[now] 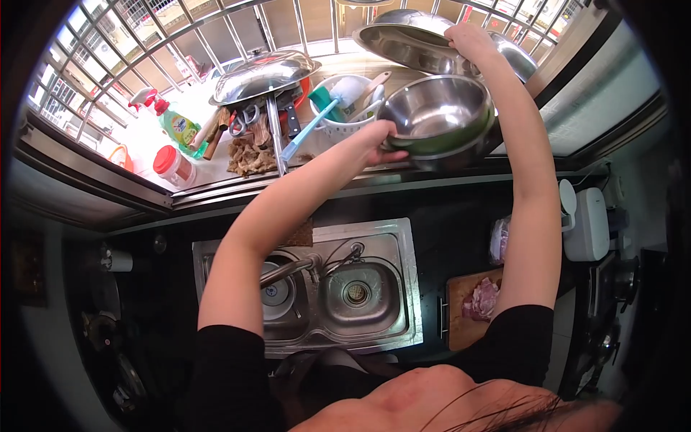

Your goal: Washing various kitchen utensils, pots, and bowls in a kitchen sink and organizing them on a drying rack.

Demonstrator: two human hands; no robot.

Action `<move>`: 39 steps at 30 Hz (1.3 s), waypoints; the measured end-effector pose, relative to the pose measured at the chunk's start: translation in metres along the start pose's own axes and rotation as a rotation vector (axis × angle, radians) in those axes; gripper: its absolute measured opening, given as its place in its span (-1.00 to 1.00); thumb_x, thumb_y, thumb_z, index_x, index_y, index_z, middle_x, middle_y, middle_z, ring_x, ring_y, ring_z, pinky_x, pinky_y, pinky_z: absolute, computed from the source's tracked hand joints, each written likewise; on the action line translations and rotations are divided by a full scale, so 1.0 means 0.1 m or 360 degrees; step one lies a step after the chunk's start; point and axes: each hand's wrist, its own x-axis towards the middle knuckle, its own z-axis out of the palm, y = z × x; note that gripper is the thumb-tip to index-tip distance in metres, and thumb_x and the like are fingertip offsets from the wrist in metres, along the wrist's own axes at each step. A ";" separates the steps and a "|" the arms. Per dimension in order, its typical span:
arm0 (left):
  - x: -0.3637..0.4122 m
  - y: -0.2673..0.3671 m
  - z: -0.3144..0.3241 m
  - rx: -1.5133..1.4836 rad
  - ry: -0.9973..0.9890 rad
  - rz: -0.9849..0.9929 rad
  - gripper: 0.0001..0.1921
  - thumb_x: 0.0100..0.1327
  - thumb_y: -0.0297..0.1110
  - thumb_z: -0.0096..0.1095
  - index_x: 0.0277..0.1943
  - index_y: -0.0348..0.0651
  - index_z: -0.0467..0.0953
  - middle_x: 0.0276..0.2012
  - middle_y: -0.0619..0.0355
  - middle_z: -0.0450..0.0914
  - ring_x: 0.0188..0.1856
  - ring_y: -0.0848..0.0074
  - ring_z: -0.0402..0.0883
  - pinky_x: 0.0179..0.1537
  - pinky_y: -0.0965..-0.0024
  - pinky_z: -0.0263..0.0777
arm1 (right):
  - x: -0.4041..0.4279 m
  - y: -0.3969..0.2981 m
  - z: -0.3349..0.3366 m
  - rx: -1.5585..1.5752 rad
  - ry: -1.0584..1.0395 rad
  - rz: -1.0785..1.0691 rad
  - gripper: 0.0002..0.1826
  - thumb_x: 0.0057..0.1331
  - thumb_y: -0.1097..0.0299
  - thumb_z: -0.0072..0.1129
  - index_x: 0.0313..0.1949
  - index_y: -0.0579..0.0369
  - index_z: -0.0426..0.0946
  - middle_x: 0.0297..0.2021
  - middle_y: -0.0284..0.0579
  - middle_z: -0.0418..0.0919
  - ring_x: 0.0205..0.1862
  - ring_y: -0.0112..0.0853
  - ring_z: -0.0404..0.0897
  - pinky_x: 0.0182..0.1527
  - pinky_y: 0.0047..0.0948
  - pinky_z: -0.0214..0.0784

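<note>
My left hand [384,143] grips the near left rim of a deep stainless steel bowl [440,108], thumb on top and fingers below. The bowl is held tilted at the window sill, and I see nothing inside it. Higher up, my right hand [469,43] holds the edge of a wide, shallow stainless steel basin [407,46], which is tipped toward me. Another shiny metal vessel [513,56] shows partly behind my right wrist. Left of the deep bowl stands a white plastic basket [345,127] with brushes and a green-handled item in it.
Below is a double stainless steel sink [402,324] with a faucet [289,270]. A cutting board [459,324] with raw meat [482,299] lies at right. On the sill stand a metal lid [264,78], a spray bottle [181,127] and a red-capped jar [175,167]. Metal window bars [232,32] rise behind.
</note>
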 end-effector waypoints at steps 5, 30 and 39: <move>0.60 0.27 0.37 -0.0328 0.0102 0.0156 -0.65 0.18 -0.45 -0.01 0.03 -0.32 0.24 -0.07 -0.14 0.38 -0.13 0.09 0.57 -0.40 0.26 0.75 | 0.13 -0.05 -0.10 0.0024 -0.0059 0.0032 -0.92 0.14 0.41 0.09 -0.43 0.12 0.54 -0.47 0.04 0.57 -0.32 -0.10 0.61 -0.30 -0.17 0.42; 1.54 0.17 0.41 -0.0274 0.0341 0.0864 -0.69 0.28 -0.23 0.13 -0.04 -0.27 0.48 -0.22 0.10 0.58 -0.25 0.34 0.63 -0.36 0.30 0.60 | -0.79 -1.14 0.48 0.0093 0.0163 -0.0353 -0.91 0.10 0.43 0.09 -0.48 0.13 0.56 -0.49 0.00 0.60 -0.43 -0.22 0.67 -0.42 -0.33 0.51; -0.18 -0.61 -0.01 0.0201 0.0000 0.0642 -0.67 0.33 -0.50 -0.17 0.12 -0.43 0.30 0.05 -0.07 0.39 -0.04 0.25 0.61 -0.01 0.26 0.55 | -1.03 -1.51 0.80 -0.0074 0.0134 -0.0269 -0.86 0.10 0.49 0.07 -0.33 0.20 0.56 -0.52 -0.06 0.57 -0.54 -0.27 0.65 -0.55 -0.39 0.51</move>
